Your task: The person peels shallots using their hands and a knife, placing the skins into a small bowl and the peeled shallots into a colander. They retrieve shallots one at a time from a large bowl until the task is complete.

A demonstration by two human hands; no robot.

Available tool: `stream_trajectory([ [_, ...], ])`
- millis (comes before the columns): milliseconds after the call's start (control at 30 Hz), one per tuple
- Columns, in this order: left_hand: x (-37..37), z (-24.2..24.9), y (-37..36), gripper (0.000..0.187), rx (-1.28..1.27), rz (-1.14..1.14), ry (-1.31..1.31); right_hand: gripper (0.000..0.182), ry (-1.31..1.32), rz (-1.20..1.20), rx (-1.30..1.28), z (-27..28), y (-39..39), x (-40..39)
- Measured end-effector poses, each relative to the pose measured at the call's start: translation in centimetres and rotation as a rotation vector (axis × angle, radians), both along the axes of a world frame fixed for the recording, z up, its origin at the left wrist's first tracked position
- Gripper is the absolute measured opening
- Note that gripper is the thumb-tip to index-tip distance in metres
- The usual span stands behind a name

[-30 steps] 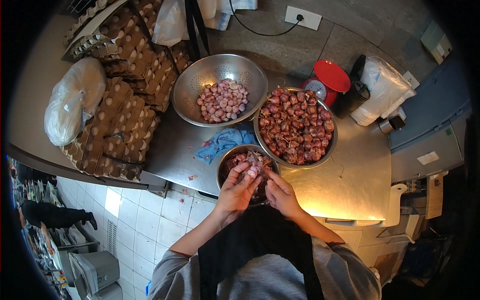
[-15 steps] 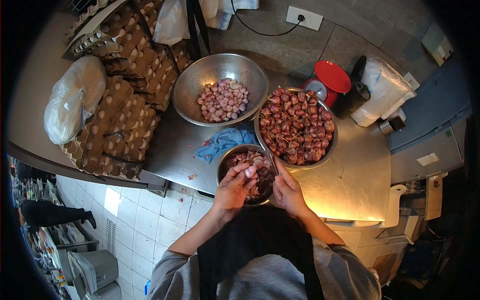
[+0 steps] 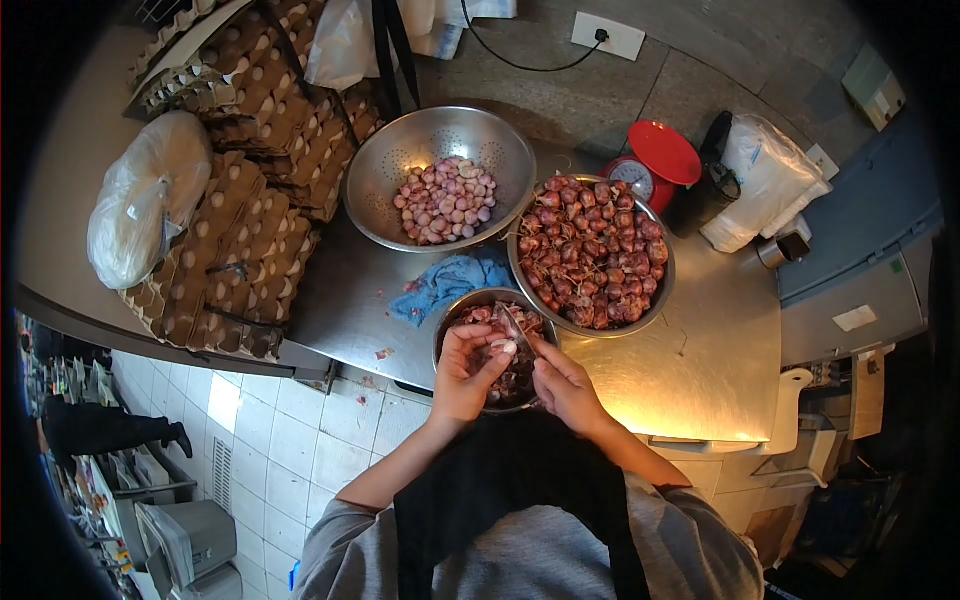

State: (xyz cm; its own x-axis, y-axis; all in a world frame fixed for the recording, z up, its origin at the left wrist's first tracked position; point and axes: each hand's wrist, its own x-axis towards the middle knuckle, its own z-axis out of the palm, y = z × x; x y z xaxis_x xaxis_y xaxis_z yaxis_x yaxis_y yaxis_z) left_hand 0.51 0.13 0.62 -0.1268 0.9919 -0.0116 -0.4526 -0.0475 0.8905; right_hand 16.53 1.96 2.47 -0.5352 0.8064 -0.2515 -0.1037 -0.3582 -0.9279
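Shallot (image 3: 509,347) pinched in the left hand (image 3: 466,374) meets a knife (image 3: 515,322) gripped by the right hand (image 3: 569,387), above a metal bowl (image 3: 443,325) of peelings on the steel counter (image 3: 705,365), near a basin (image 3: 672,266) of unpeeled shallots (image 3: 593,255).

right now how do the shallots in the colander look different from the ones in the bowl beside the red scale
The colander shallots look peeled and smooth; the bowl shallots look unpeeled, with dry skins and stringy ends. The colander shallots are pale pinkish purple, while the bowl shallots are dark reddish brown. The colander shallots leave much of their container's wall bare, whereas the bowl shallots nearly fill theirs. Both sit in round metal containers.
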Motion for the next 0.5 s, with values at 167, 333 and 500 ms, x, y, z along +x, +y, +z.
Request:
stream_trajectory([
  [167,0.0,0.8,-0.1,0.033,-0.008,-0.010,-0.123,0.043,-0.039,-0.061,-0.092,-0.1,0.4,0.2],
  [333,-0.2,2.5,-0.1,0.033,-0.133,-0.032,-0.206,0.043,-0.115,-0.004,0.135,-0.2,0.4,0.3],
  [500,-0.3,1.2,-0.3,0.029,-0.138,-0.049,-0.206,0.043,-0.135,0.074,0.197,0.8,0.1,0.6],
])
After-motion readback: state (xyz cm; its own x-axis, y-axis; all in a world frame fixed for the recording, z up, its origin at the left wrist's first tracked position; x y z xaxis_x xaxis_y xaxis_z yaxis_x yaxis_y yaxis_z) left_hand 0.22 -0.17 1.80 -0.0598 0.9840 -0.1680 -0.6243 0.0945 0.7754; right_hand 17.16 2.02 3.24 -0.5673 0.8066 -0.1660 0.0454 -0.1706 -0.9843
